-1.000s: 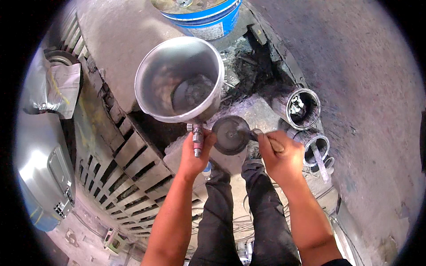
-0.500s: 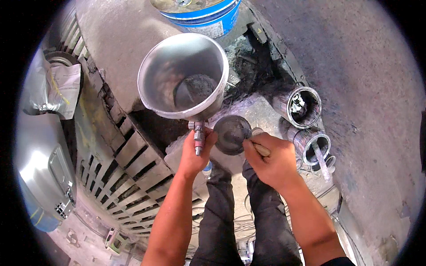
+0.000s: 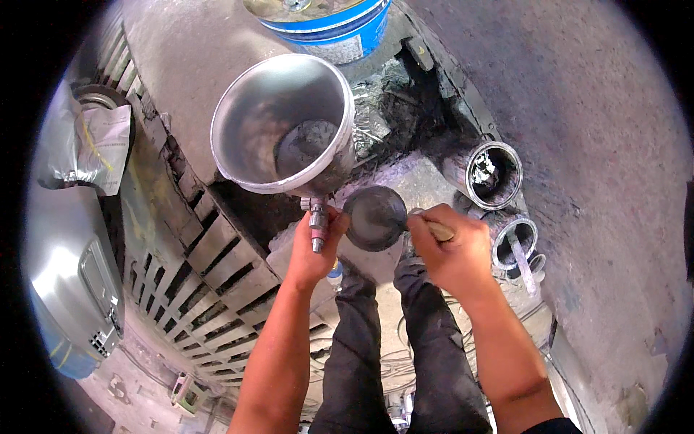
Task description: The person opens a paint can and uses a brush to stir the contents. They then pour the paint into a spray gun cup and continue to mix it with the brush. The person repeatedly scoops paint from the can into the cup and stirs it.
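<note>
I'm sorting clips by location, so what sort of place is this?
Probably a paint or spray workshop, though I can't be certain. Smeared open cans sit at the right, one with a stick in it, and the left hand grips what looks like a spray gun below a large metal cup.

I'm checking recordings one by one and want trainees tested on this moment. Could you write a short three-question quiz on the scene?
1. Which of the person's hands grips the wooden handle?
2. True or false: the large silver pot sits farther right in the picture than the round dark cup.
3. The bucket at the top edge has a side that is mainly: a) red, b) blue, c) green.

Key: 1. The right hand. 2. False. 3. b.
</note>
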The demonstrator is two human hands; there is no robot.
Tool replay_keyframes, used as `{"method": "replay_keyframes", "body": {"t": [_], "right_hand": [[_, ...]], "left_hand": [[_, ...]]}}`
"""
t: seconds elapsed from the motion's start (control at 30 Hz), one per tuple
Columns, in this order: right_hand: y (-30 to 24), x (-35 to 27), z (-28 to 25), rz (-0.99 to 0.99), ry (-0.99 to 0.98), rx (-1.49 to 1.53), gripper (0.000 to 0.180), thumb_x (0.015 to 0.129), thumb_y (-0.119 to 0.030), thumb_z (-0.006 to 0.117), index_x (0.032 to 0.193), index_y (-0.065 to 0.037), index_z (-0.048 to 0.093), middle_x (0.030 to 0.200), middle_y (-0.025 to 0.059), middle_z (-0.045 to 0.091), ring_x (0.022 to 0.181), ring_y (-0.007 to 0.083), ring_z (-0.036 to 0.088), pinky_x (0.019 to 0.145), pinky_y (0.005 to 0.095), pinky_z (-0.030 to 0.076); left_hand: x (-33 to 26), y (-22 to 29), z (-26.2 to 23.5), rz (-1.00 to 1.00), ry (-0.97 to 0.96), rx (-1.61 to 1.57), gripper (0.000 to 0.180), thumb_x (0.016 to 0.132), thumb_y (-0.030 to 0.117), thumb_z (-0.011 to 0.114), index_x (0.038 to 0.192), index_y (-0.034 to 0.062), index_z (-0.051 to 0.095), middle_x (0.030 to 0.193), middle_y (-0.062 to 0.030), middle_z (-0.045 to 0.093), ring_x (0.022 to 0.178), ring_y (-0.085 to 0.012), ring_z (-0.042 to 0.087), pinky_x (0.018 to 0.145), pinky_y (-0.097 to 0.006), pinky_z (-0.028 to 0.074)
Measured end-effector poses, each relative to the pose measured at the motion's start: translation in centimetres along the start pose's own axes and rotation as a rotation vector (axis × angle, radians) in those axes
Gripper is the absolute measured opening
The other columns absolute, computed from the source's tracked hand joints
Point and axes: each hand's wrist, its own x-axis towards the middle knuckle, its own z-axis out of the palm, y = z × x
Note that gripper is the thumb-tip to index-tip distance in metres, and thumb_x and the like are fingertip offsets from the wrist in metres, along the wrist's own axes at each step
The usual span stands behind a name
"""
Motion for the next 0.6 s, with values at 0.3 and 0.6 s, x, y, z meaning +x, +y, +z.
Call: {"method": "replay_keyframes", "body": {"t": [0.3, 0.6], "right_hand": [[-0.2, -0.3, -0.2, 0.183, -0.022, 0.104, 0.008, 0.081, -0.009, 0.068, 0.079, -0.002, 0.065, 0.065, 0.0113, 0.065, 0.057, 0.0158, 0.064, 0.053, 0.0289, 0.049], [-0.6, 0.7, -0.2, -0.297, -0.125, -0.016, 0.009, 0.074, -0.010, 0.071, 0.080, -0.005, 0.066, 0.072, 0.0097, 0.063, 0.064, 0.0241, 0.062, 0.056, 0.0338, 0.050]], "left_hand": [[0.0, -0.3, -0.4, 0.082, -0.036, 0.003, 0.012, 0.089, 0.012, 0.064, 0.090, 0.0024, 0.057, 0.079, -0.0008, 0.058, 0.073, -0.0102, 0.052, 0.067, -0.028, 0.044], [0.3, -0.4, -0.6, 0.068, -0.111, 0.043, 0.011, 0.088, 0.011, 0.065, 0.091, 0.0027, 0.059, 0.079, -0.0011, 0.059, 0.073, -0.0108, 0.053, 0.068, -0.028, 0.045]]}}
